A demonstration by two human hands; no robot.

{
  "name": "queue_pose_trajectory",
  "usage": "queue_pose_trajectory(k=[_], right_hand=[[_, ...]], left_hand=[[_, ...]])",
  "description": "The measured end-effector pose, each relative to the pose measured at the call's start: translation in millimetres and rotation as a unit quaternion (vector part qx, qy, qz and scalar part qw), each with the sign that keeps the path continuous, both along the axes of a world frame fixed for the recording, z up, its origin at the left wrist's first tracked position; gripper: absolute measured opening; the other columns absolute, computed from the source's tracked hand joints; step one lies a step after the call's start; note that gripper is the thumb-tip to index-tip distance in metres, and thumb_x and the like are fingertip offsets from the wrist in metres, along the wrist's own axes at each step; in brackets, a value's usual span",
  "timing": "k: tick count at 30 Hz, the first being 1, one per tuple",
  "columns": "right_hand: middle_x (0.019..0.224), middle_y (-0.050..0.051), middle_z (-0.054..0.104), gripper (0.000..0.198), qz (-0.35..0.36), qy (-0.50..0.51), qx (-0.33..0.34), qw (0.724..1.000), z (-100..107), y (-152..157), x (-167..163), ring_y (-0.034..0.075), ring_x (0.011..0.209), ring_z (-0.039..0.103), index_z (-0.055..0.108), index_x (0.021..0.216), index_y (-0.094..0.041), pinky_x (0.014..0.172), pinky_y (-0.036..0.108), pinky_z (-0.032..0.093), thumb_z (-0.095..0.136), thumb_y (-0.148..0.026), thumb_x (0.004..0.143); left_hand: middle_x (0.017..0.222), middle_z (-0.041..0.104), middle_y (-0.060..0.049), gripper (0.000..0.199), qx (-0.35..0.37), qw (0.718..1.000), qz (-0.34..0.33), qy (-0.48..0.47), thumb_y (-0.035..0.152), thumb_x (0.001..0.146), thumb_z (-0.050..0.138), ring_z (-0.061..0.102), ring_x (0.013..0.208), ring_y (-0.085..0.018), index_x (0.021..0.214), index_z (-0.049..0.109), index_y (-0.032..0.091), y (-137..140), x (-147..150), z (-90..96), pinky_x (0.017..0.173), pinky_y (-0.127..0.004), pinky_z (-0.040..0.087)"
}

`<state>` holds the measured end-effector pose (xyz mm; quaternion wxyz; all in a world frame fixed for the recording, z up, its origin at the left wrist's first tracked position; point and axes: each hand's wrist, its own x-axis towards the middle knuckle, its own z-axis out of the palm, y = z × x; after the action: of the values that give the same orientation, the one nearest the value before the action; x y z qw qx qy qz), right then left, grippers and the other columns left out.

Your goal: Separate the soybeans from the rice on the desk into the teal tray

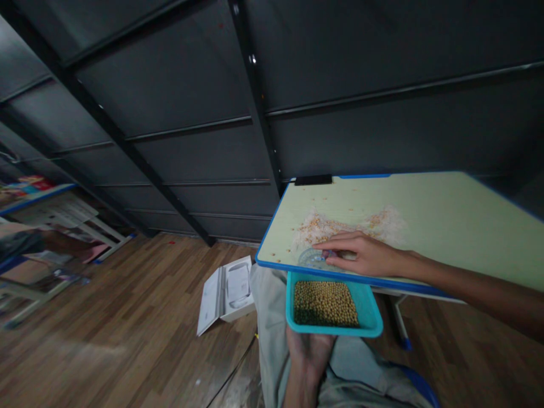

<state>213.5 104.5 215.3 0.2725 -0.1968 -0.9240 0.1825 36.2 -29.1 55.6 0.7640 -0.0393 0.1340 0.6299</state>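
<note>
Illumination was dim: the wall (199, 153) lay in deep shadow, the floor (89, 347) carried faint glare, and the left edge appeared blurred.

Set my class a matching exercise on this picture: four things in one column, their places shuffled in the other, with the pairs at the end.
1. Turquoise tray
2. White box
3. Black flat object
4. Right hand

A. At the far edge of the tabletop
B. At a clear dish
C. Supported from below by the left hand
D. Open, on the wooden floor

Pairs: 1-C, 2-D, 3-A, 4-B
</note>
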Motion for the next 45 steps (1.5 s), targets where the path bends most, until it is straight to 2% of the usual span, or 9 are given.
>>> queue_pose_trajectory(k=[8, 15, 22, 27, 32, 45], right_hand=[[0.119, 0.008, 0.077, 0.038, -0.057, -0.027, 0.059, 0.996, -1.2, 8.5, -0.2, 0.023, 0.102, 0.072, 0.064, 0.14, -0.025, 0.096, 0.042, 0.052, 0.056, -0.03, 0.103], [0.12, 0.008, 0.076, 0.037, -0.106, -0.061, 0.088, 0.989, -0.5, 17.4, 5.0, 0.025, 0.105, 0.07, 0.063, 0.14, -0.022, 0.092, 0.044, 0.048, 0.054, -0.026, 0.104], [0.126, 0.006, 0.075, 0.037, -0.12, -0.027, 0.093, 0.988, -0.2, 17.2, 5.6, 0.023, 0.105, 0.07, 0.062, 0.141, -0.026, 0.094, 0.043, 0.048, 0.052, -0.024, 0.105], [0.122, 0.008, 0.076, 0.04, -0.142, -0.015, 0.101, 0.985, 1.0, 18.9, 7.8, 0.025, 0.101, 0.069, 0.06, 0.144, -0.026, 0.092, 0.045, 0.049, 0.051, -0.025, 0.105], [0.124, 0.007, 0.075, 0.038, -0.134, -0.032, 0.1, 0.985, -2.9, 20.0, 7.9, 0.025, 0.107, 0.069, 0.061, 0.142, -0.027, 0.093, 0.044, 0.048, 0.049, -0.028, 0.106], [0.131, 0.005, 0.073, 0.04, -0.089, -0.014, 0.057, 0.994, -4.5, 15.4, 4.4, 0.023, 0.114, 0.069, 0.06, 0.144, -0.03, 0.098, 0.042, 0.05, 0.049, -0.028, 0.106]], left_hand=[[0.141, 0.067, -0.012, 0.041, 0.0, 1.0, 0.002, -0.003, 0.037, 0.099, 0.05, 0.054, 0.138, -0.035, 0.134, 0.067, 0.025, 0.6, -0.4, 0.1, 0.114, -0.062, 0.042], [0.139, 0.068, -0.012, 0.04, 0.006, 1.0, -0.003, 0.018, 0.038, 0.1, 0.05, 0.056, 0.136, -0.035, 0.133, 0.068, 0.025, -0.2, 0.8, 4.4, 0.113, -0.064, 0.041], [0.137, 0.069, -0.012, 0.039, 0.009, 1.0, -0.004, 0.008, 0.039, 0.101, 0.049, 0.055, 0.137, -0.035, 0.129, 0.07, 0.025, -0.1, 0.9, 6.9, 0.114, -0.064, 0.04], [0.136, 0.07, -0.013, 0.038, 0.01, 1.0, 0.001, 0.022, 0.038, 0.1, 0.049, 0.057, 0.135, -0.035, 0.129, 0.07, 0.025, -1.2, 1.3, 6.6, 0.114, -0.065, 0.04], [0.132, 0.072, -0.013, 0.039, 0.014, 1.0, -0.004, 0.021, 0.038, 0.101, 0.049, 0.059, 0.133, -0.035, 0.13, 0.07, 0.024, -0.2, 1.8, 7.2, 0.114, -0.064, 0.041], [0.143, 0.066, -0.012, 0.04, 0.019, 1.0, -0.006, 0.018, 0.037, 0.1, 0.049, 0.054, 0.138, -0.034, 0.135, 0.066, 0.027, -0.9, 0.9, 6.5, 0.115, -0.063, 0.041]])
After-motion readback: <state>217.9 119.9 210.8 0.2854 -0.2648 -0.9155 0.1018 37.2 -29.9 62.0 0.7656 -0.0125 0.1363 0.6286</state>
